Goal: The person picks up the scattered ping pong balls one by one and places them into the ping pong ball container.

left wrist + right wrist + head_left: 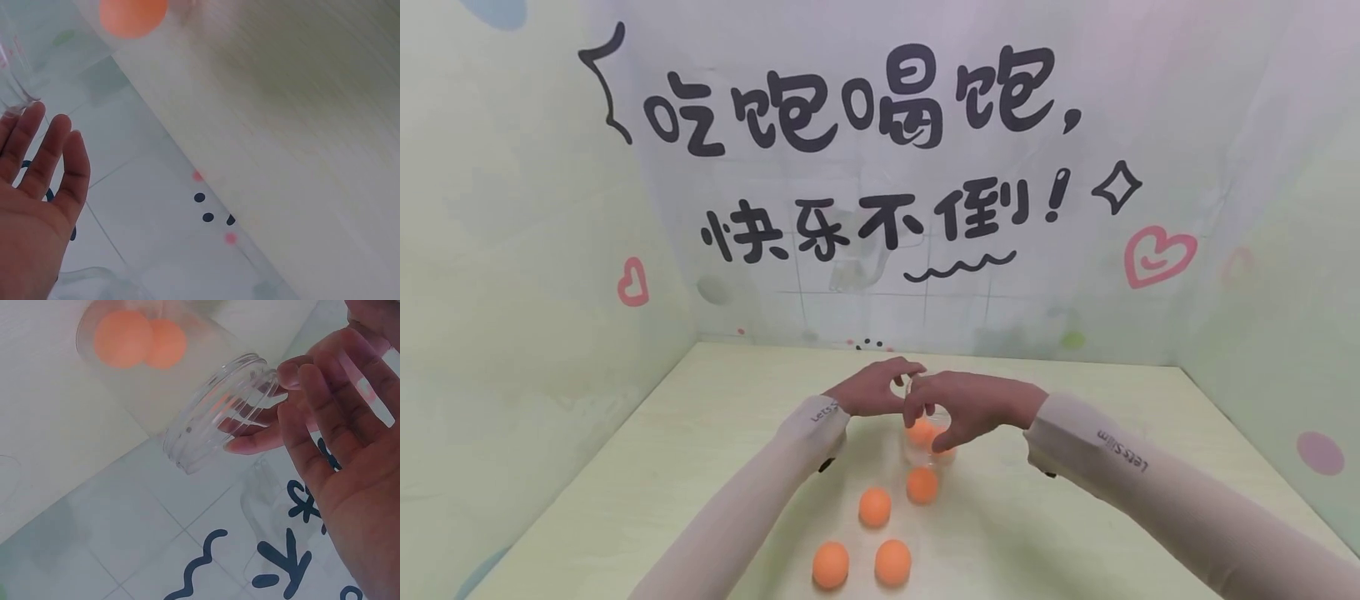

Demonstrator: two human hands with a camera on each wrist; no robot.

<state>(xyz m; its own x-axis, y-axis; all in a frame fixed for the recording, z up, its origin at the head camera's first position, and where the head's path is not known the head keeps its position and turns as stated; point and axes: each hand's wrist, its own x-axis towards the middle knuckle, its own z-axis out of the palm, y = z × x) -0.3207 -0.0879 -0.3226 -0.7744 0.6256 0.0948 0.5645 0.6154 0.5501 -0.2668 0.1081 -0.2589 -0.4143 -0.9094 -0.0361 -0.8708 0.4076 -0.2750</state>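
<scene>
A clear jar holding orange balls stands on the table in the head view. My left hand is at its mouth; the right wrist view shows its thumb and fingers curved about the threaded rim. My right hand arches over the near right side of the jar, fingers loosely bent, fingertips close to the rim and the left hand. Whether they touch the rim I cannot tell. Two balls show inside the jar in the right wrist view. The hands partly hide the jar's mouth.
Outside the jar, an orange ball lies just in front of it. Nearer are a second ball and two more side by side, left and right. A printed backdrop rises behind the table.
</scene>
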